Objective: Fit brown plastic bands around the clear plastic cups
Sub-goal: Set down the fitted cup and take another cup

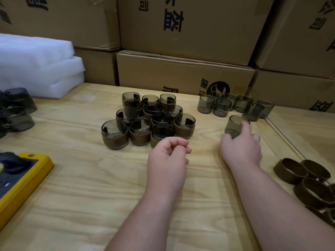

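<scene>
My right hand (242, 144) grips a bare smoky clear cup (234, 125), tilted on the wooden table (90, 178) just in front of a row of several bare cups (222, 106). My left hand (167, 156) hovers loosely curled and holds nothing, right in front of a cluster of several cups with brown bands fitted (148, 120). Several loose brown bands (306, 178) lie at the table's right edge, beside my right forearm.
Stacked cardboard boxes (183, 69) wall off the back. White foam sheets (36, 66) sit at the back left, with more dark cups (18, 109) on the left edge. A yellow tray (23, 180) with dark items lies at the front left.
</scene>
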`<action>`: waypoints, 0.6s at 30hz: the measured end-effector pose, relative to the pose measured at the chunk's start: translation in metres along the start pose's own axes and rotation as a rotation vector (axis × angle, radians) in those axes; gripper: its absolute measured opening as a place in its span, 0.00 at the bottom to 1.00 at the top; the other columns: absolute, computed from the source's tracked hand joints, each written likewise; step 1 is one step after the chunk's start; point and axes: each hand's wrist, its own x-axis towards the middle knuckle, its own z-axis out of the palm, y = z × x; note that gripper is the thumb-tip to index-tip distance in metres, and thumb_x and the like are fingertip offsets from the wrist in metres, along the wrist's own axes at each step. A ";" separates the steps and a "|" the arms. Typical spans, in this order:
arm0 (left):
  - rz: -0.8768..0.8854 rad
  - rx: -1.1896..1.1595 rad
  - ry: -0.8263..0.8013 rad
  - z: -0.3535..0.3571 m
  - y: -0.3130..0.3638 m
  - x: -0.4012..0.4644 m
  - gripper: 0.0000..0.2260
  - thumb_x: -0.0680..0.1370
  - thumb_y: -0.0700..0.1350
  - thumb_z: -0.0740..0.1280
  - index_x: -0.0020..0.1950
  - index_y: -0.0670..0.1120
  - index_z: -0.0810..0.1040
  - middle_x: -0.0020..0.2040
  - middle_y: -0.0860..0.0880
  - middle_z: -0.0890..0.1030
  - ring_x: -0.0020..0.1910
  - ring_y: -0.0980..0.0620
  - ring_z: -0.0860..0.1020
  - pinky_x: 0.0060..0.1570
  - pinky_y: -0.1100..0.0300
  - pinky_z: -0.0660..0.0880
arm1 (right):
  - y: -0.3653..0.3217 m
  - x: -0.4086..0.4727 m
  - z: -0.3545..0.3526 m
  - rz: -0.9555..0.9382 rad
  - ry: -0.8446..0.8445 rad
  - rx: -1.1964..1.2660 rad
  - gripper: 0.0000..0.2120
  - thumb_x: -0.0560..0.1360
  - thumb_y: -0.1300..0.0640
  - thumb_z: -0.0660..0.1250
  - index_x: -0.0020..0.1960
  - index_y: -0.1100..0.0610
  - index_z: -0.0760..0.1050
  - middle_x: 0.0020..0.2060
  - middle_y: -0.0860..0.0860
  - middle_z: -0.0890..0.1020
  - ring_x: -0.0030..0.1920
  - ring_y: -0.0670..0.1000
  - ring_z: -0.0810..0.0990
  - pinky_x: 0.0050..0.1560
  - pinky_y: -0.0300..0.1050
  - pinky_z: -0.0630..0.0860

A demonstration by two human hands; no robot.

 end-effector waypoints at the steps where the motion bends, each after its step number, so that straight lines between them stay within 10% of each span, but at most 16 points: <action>1: 0.006 0.002 -0.014 0.000 0.000 -0.001 0.12 0.79 0.36 0.65 0.45 0.51 0.84 0.39 0.55 0.86 0.31 0.62 0.78 0.29 0.70 0.72 | 0.001 -0.001 0.000 0.001 0.002 0.006 0.28 0.79 0.48 0.63 0.78 0.43 0.60 0.66 0.55 0.71 0.57 0.60 0.77 0.61 0.58 0.76; 5: 0.029 0.047 -0.074 0.002 0.000 -0.004 0.12 0.79 0.36 0.66 0.44 0.51 0.83 0.39 0.55 0.86 0.31 0.61 0.77 0.32 0.70 0.74 | 0.006 -0.015 -0.007 -0.036 0.047 0.005 0.22 0.78 0.49 0.67 0.71 0.46 0.69 0.58 0.49 0.62 0.58 0.53 0.70 0.58 0.50 0.75; 10: 0.075 0.343 -0.386 0.003 -0.003 -0.006 0.19 0.78 0.35 0.67 0.58 0.59 0.80 0.53 0.59 0.82 0.47 0.62 0.78 0.46 0.69 0.77 | 0.016 -0.061 -0.022 -0.189 0.066 -0.070 0.12 0.78 0.48 0.70 0.58 0.47 0.72 0.72 0.51 0.62 0.73 0.55 0.64 0.68 0.49 0.70; 14: 0.216 0.597 -0.568 0.001 -0.007 -0.008 0.36 0.72 0.47 0.76 0.72 0.71 0.65 0.67 0.65 0.73 0.66 0.66 0.71 0.65 0.65 0.70 | 0.041 -0.097 -0.043 -0.283 0.016 0.274 0.06 0.78 0.50 0.71 0.47 0.46 0.73 0.64 0.46 0.73 0.59 0.42 0.77 0.52 0.26 0.68; 18: 0.234 0.495 -0.605 0.002 -0.011 -0.008 0.38 0.66 0.52 0.83 0.70 0.70 0.69 0.64 0.63 0.78 0.63 0.63 0.76 0.66 0.59 0.74 | 0.052 -0.117 -0.055 -0.219 -0.074 0.730 0.02 0.79 0.55 0.70 0.49 0.50 0.78 0.47 0.44 0.85 0.46 0.38 0.84 0.42 0.29 0.78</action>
